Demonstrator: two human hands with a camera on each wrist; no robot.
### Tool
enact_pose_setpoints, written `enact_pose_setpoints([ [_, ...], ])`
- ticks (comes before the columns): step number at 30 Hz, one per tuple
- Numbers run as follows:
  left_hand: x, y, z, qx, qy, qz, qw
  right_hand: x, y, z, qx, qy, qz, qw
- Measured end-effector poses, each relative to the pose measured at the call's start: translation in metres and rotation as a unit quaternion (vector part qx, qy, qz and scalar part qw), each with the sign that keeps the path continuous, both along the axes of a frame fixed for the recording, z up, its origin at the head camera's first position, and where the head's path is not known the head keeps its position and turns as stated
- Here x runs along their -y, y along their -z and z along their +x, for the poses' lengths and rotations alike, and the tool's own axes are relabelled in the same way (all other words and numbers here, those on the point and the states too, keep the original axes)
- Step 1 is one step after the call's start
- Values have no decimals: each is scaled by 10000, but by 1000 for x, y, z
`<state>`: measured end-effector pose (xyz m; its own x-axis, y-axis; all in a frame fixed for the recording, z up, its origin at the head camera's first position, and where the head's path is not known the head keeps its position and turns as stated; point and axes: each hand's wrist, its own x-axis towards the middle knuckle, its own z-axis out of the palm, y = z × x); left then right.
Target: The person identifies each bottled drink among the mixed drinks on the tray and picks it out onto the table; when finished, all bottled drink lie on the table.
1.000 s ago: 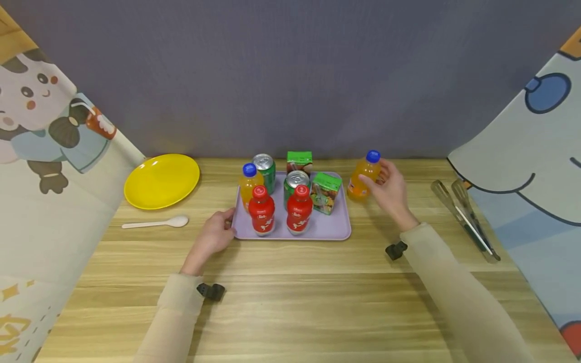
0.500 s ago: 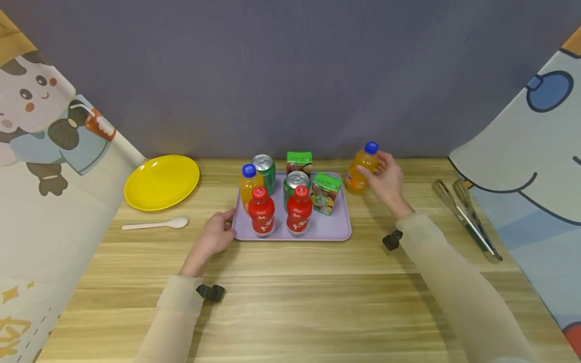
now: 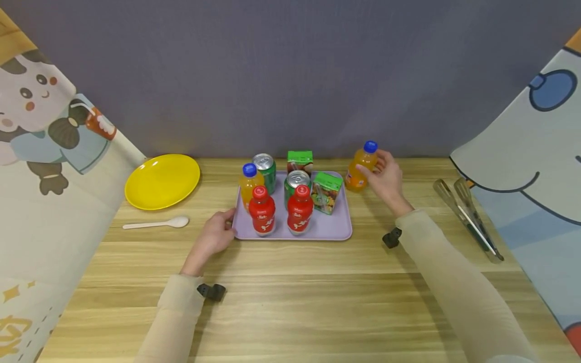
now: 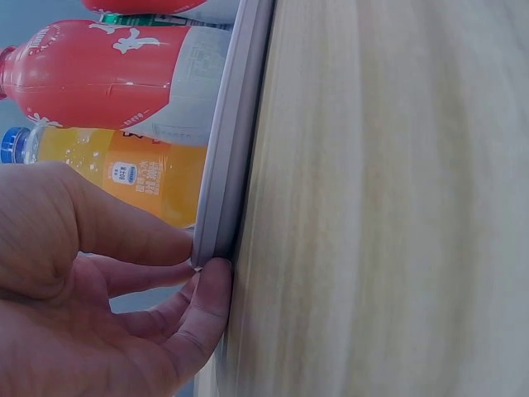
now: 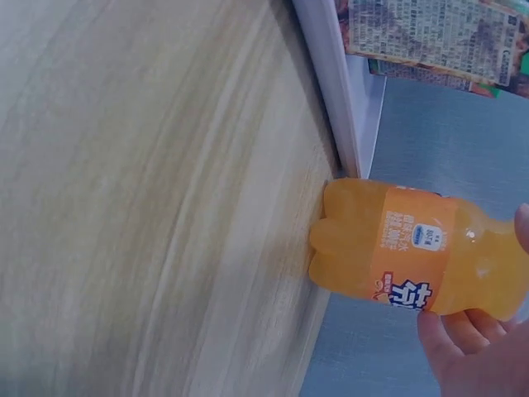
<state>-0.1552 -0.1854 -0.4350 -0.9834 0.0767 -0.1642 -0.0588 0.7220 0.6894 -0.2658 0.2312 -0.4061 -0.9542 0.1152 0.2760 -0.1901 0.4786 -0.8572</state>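
1. Right hand [image 3: 386,180] grasps orange drink bottle [image 3: 358,176], just beside right edge of lilac tray [image 3: 333,228].
2. Left hand [image 3: 213,233] pinches lilac tray's left edge.
3. Two red bottles [image 3: 263,214] stand on it.
4. Farther left on bench [image 3: 295,307]: yellow plate [image 3: 162,181], spoon [image 3: 177,222].

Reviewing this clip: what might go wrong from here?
If the right grip brings its orange bottle inward, the bottle might catch the right rim of the tray or knock the nearest green-topped box.

The left grip pinches the tray's left edge; a sharp tug could tip the upright leftmost red bottle.
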Motion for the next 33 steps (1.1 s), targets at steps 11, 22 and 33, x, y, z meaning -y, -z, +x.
enact_pose_setpoints([
  [11,-2,-1,1,-54,50,-23,10000,-4,2,2,-65,-12,179,9998],
  [22,-1,-2,1,27,26,-2,10000,-9,-6,14,3,-184,7,9998],
  [33,-1,-1,-1,71,11,-4,10000,-15,-12,37,-226,-431,96,9988],
])
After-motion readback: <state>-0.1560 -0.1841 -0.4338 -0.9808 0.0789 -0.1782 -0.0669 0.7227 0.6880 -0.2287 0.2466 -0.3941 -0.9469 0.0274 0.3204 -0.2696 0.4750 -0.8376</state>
